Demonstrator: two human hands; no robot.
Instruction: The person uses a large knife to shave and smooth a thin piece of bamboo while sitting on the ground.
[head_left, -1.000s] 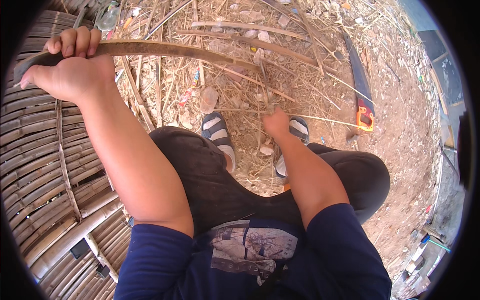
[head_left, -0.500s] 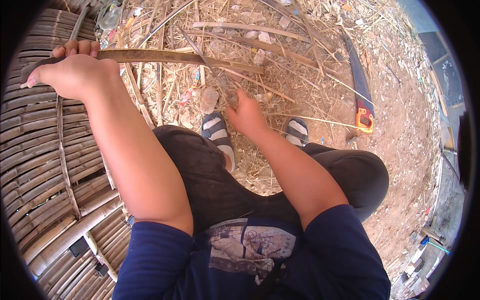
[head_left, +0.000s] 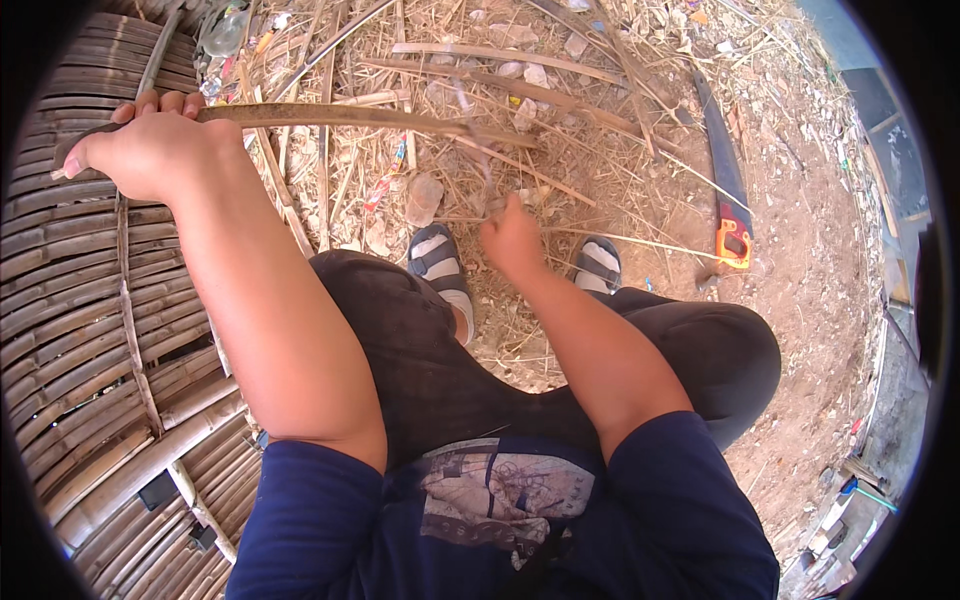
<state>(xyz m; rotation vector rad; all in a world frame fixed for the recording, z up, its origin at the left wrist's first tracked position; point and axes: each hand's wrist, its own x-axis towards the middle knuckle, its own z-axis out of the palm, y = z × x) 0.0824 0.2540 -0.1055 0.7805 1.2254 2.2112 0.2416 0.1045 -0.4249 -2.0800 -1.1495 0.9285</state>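
My left hand (head_left: pixel 160 140) is closed round one end of a long split bamboo strip (head_left: pixel 330 115), which reaches away to the right, slightly bowed, above the littered ground. In front of my feet my right hand (head_left: pixel 512 240) is closed on the handle of a knife. The narrow knife blade (head_left: pixel 486 170) is smeared by motion and points away from me, close to the strip's right part. Whether blade and strip touch, I cannot tell. Most of the handle is hidden by my fingers.
A slatted bamboo platform (head_left: pixel 80 290) fills the left side. On the ground to the right lies a handsaw (head_left: pixel 722 150) with an orange handle (head_left: pixel 735 243). Several bamboo strips (head_left: pixel 520 85) lie ahead among straw and shavings. A stone (head_left: pixel 424 198) sits near my left sandal (head_left: pixel 433 255).
My right hand has moved slightly right and toward me, and the knife has swung from lying across the strip to pointing more straight ahead. My left hand keeps its hold on the strip.
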